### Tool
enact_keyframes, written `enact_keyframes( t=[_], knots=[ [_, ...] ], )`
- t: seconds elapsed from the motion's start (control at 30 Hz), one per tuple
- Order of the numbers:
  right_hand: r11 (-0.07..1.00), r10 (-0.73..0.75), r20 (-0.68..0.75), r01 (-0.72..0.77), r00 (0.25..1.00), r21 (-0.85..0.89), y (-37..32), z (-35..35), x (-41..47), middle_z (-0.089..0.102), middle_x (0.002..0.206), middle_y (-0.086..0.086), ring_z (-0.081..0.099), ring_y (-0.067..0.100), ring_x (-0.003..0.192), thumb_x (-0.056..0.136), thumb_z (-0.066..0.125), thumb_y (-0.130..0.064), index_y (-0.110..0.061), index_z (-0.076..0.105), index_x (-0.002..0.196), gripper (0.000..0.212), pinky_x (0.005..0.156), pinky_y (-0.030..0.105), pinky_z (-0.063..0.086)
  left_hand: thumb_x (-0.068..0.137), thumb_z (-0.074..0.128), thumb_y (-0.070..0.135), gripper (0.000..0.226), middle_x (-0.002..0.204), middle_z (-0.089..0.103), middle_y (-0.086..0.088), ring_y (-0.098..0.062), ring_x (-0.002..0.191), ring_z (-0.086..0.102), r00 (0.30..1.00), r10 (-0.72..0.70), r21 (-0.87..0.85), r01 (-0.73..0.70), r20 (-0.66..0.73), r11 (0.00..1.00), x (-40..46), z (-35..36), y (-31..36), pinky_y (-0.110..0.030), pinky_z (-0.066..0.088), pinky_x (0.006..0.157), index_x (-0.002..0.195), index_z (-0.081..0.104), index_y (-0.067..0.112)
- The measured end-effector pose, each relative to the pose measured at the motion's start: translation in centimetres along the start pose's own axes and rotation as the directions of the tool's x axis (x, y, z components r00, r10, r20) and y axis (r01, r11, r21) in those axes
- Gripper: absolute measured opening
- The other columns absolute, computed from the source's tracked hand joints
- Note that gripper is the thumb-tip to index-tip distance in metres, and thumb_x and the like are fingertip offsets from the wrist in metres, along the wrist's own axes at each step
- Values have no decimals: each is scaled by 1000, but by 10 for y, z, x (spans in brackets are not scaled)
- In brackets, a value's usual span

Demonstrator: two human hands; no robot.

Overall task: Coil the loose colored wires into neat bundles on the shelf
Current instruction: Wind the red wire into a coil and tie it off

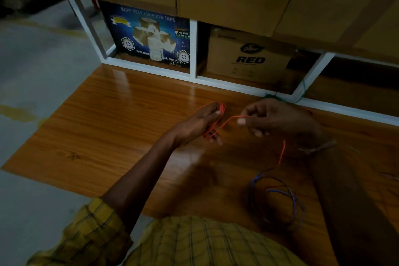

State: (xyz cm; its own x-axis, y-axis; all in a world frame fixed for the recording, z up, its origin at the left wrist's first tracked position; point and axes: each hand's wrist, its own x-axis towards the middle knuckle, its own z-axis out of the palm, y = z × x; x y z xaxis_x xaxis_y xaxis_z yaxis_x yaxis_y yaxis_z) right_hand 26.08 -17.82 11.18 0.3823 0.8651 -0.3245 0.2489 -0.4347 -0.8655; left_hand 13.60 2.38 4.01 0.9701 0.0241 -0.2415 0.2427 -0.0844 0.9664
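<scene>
A thin red wire (228, 120) is looped several times around the fingers of my left hand (199, 124), which holds the small coil above the wooden shelf board (121, 114). My right hand (278, 117) pinches the free strand of the same wire just to the right. The loose tail of the red wire hangs down below my right wrist. A coiled blue wire (275, 197) lies flat on the board near my body. A green wire (278, 97) shows behind my right hand by the white frame.
White shelf frame (193, 49) rises at the back of the board. Behind it stand a blue adhesive tape box (151, 36) and a brown carton (248, 56) marked RED. Large cartons (226, 6) overhang above. Grey floor (38, 67) lies to the left.
</scene>
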Motion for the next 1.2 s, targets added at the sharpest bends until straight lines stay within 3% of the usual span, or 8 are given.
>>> enact_keyframes(
  t=[0.17,0.37,0.5,0.67,0.83,0.97,1.07,1.2],
  knots=[
    [992,-6,-22,8,1000,129,13,-17,15,61,65,6,57,12,57,98,61,-11,2,67,104,15,52,19,47,115,33,35,34,124,73,-14,-20,66,66,996,-36,-33,39,86,999,-1,-2,-6,-29,45,58,144,47,23],
    [908,-9,89,-29,996,419,30,-36,25,61,69,8,59,14,62,92,58,-12,6,64,112,28,63,27,53,115,30,32,45,118,66,-21,-11,56,50,969,10,-263,57,247,963,-5,-10,-11,-18,30,44,148,47,7],
    [941,37,24,-42,999,336,38,-31,35,63,69,5,60,12,60,94,61,-11,0,65,100,13,58,22,52,114,24,27,48,120,61,-22,-6,51,47,899,165,-534,86,405,841,-9,-15,-8,-22,24,45,152,44,5],
    [968,47,-200,5,979,250,56,-2,47,70,80,4,59,9,59,95,68,-25,-11,71,104,17,55,20,49,114,22,28,51,126,63,-26,-6,50,48,882,272,-748,126,385,652,-9,-12,-7,-18,26,47,155,39,3],
    [918,114,-349,36,930,395,76,52,53,68,79,12,43,9,43,104,56,-31,-23,70,111,18,43,22,40,116,18,33,52,161,36,-33,-11,73,64,901,352,-888,73,255,455,-5,-11,1,-17,37,53,157,39,9],
    [926,133,-297,-12,946,377,72,88,55,61,78,27,34,9,30,109,45,-29,-17,62,110,20,34,18,32,115,30,32,47,167,21,-34,-24,108,72,929,329,-925,33,168,379,4,-6,5,-20,55,70,156,41,12],
    [948,142,-159,-88,977,304,64,105,51,61,76,28,37,9,29,111,41,-25,-32,44,137,27,33,16,30,111,43,25,46,163,30,-34,-40,134,60,975,210,-953,2,69,304,14,-6,3,-33,65,83,154,45,9],
    [989,138,54,-140,989,44,52,115,44,71,76,20,47,18,38,109,46,-27,-31,38,134,26,37,21,37,114,41,18,42,167,21,-31,-48,142,49,995,46,-899,-98,-87,427,23,-1,2,-49,62,95,155,45,10]
  ],
)
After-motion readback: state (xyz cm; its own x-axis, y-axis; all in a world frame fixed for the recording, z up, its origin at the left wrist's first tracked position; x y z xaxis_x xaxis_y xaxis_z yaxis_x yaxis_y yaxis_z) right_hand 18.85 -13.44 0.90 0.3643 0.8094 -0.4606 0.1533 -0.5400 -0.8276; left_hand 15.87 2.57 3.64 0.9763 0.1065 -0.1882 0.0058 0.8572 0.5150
